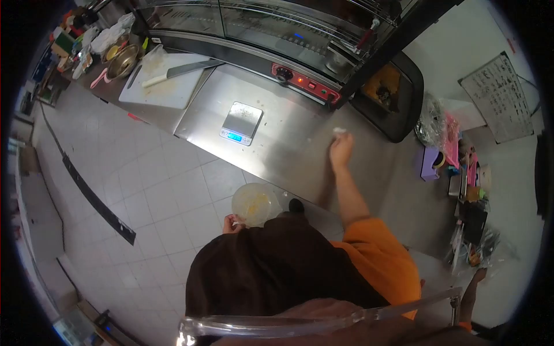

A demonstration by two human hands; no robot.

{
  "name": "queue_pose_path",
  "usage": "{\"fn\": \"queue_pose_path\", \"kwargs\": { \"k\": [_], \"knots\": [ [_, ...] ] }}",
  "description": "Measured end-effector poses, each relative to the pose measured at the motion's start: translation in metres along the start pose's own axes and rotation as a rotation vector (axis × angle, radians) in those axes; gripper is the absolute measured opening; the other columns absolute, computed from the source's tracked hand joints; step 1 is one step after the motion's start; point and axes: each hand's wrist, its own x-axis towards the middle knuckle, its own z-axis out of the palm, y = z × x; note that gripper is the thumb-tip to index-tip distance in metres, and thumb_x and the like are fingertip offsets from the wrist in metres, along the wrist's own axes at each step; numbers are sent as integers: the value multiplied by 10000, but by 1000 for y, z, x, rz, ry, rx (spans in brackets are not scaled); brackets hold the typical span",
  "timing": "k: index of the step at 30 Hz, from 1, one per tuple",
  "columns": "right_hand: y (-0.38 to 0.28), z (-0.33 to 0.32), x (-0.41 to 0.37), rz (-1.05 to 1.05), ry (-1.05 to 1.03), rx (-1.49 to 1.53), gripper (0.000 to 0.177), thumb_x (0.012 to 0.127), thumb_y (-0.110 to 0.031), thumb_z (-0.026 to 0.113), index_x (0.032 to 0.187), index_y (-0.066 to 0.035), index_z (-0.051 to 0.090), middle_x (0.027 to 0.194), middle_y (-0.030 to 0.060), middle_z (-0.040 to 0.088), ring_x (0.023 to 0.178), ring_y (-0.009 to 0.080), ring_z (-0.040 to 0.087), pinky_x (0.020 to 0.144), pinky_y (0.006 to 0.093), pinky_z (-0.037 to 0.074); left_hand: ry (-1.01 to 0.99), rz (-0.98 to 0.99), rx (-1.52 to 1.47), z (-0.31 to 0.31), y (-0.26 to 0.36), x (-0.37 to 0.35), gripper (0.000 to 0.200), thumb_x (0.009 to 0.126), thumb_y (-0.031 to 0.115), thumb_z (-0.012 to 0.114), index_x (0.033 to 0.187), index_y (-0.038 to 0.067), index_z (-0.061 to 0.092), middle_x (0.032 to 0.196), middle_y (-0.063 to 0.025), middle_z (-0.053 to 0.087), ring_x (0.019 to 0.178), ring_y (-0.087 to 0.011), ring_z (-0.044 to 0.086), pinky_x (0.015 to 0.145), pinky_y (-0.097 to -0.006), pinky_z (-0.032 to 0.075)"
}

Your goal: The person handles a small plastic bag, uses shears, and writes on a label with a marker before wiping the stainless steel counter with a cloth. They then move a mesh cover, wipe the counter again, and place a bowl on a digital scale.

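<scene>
While the person stood at the steel worktop (pixel 288 144), the right hand (pixel 340 149) lay stretched out on its surface, arm straight, and its fingers (pixel 341 138) were bunched together on a small white wad (pixel 339 131) pressed against the metal (paper or cloth, too small to tell). The left hand (pixel 232 224) hung low beside the dark apron (pixel 271 271), off the worktop's near edge and over the tiled floor (pixel 144 190). Its fingers were clamped on the rim of a clear plastic bowl (pixel 254 203), which was smeared inside with yellowish residue and sat tilted toward the camera.

A digital scale (pixel 241 122) with a lit blue display stood on the worktop, well apart from the right hand and to its left. Further along lay a white cutting board (pixel 167 86) with a cleaver (pixel 182 70) resting across it, and a metal bowl (pixel 122 60) sat just beyond the board. A glass-fronted display cabinet (pixel 259 26) ran along the back of the worktop, its red control panel (pixel 304 82) facing the person. A whiteboard (pixel 501 98) showed at the far right.
</scene>
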Motion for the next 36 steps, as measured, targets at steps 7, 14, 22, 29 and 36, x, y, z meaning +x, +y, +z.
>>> {"fn": "queue_pose_path", "kwargs": {
  "k": [7,14,22,29,36],
  "knots": [
    [-130,1,-177,-379,-891,518,245,688,-23,509,907,-80,606,944,163,515,929,312,509,765,410,424,-44,-161,-24,-4,40,23,360,768,-6,551,1063,42,351,939,-51,509,770,-154,577,640,-259,479],
    [-217,75,-19,-513,-384,268,451,685,18,489,1073,-189,584,1133,162,435,963,321,486,820,391,428,124,-106,-20,-31,49,11,360,767,3,540,1075,40,357,963,-72,525,833,-156,559,704,-290,476],
    [-262,93,-28,-625,-644,204,149,742,-179,555,800,-123,680,1088,75,484,992,240,440,812,366,349,326,-81,21,-49,46,4,362,760,-13,530,1072,39,354,982,-92,539,837,-170,554,707,-290,478],
    [-250,97,-51,-644,-693,103,199,778,-114,508,856,-161,685,1081,53,478,1004,208,420,810,329,322,275,-63,-112,-39,68,7,367,762,-19,514,1081,36,341,994,-109,527,820,-160,549,693,-269,475],
    [-243,117,-34,-567,-669,208,136,754,-104,539,811,-116,661,1140,67,473,1000,238,433,831,383,361,423,-36,5,-64,11,20,346,753,-26,521,1057,26,363,987,-107,531,838,-169,552,748,-280,461]
  ]
}}
